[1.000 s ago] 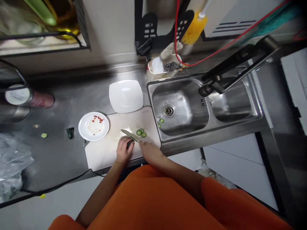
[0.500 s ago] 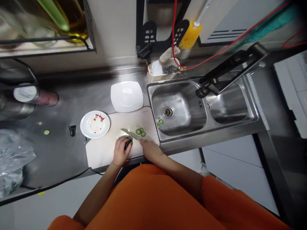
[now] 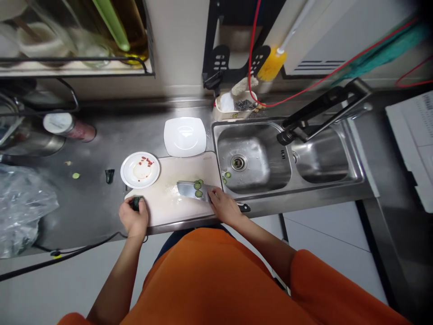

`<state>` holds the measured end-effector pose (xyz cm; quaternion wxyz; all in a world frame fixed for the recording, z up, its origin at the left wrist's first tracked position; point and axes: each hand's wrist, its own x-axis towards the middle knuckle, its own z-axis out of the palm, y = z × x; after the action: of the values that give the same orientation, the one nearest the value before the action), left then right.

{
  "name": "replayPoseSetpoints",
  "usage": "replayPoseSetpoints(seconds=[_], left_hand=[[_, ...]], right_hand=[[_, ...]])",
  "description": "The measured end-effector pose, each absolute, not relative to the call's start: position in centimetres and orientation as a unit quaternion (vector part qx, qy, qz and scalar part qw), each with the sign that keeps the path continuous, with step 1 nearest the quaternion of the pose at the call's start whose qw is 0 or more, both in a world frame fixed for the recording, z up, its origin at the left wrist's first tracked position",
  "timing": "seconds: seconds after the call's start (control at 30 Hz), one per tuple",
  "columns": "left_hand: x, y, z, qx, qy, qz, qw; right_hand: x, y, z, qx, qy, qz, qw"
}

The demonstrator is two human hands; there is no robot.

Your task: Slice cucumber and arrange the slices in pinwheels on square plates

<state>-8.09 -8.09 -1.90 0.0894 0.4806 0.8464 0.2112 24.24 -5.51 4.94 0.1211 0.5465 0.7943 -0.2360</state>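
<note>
My left hand (image 3: pixel 134 219) is closed round a dark green piece of cucumber (image 3: pixel 136 203) at the left end of the white cutting board (image 3: pixel 165 210). In my right hand (image 3: pixel 225 206) is a kitchen knife (image 3: pixel 186 189), its broad blade lying almost flat over the board and its black handle end (image 3: pixel 244 207) showing beyond my wrist. Several cucumber slices (image 3: pixel 198 193) rest on the blade and at its far edge. A round plate (image 3: pixel 126 169) with small red pieces stands at the board's upper left corner.
Behind the board is a square white plate (image 3: pixel 185 134). To the right lies a steel sink (image 3: pixel 257 176) with cucumber scraps (image 3: pixel 228 174) and a black faucet (image 3: pixel 307 106). Another cucumber piece (image 3: pixel 109 176), a can (image 3: pixel 72 127) and a plastic bag (image 3: pixel 27 203) sit on the left.
My left hand has carried the cucumber piece leftward, away from the knife. The knife has turned from edge-down to nearly flat, and slices now lie on its blade.
</note>
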Motion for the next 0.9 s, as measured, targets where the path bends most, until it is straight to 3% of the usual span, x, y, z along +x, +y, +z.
replayPoseSetpoints(seconds=[0.17,0.3,0.43,0.9], left_hand=[[-4.5,-6.9,0.1,0.58,0.772,0.247,0.078],[1.8,-4.7,0.9,0.703,0.63,0.21,0.255],[6.0,-2.5,0.9,0.728,0.596,0.128,0.313],[4.7,0.8,-1.9,0.733,0.594,0.097,0.315]], right_hand=[[24.9,-5.5,4.3,0.538,0.806,-0.217,0.121],[25.0,-5.5,4.1,0.524,0.814,-0.213,0.128],[25.0,-5.5,4.1,0.508,0.824,-0.214,0.131],[26.6,-8.3,6.0,0.511,0.81,-0.253,0.135]])
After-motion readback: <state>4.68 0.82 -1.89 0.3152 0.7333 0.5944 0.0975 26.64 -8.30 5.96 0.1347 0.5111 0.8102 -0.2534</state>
